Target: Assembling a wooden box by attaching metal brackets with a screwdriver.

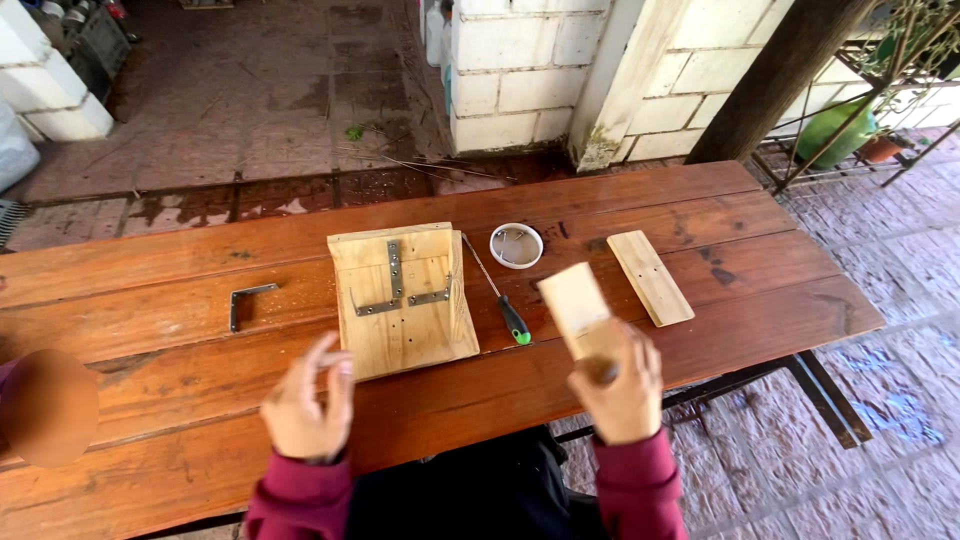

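Two bare hands over a reddish-brown plank table [700,300], one lifting a small pale wooden board [575,305].

The right hand [618,395] has its grip clamped on the board's near end, raised tilted just right of a green-handled screwdriver [498,292]. The left hand [305,405], fingers loosely curled and holding nothing, hovers at the near left corner of a pale wooden assembly with metal brackets [405,300]. Beyond lie a round white dish [516,245], a second pale board [650,277] and a loose metal angle bracket [245,302].
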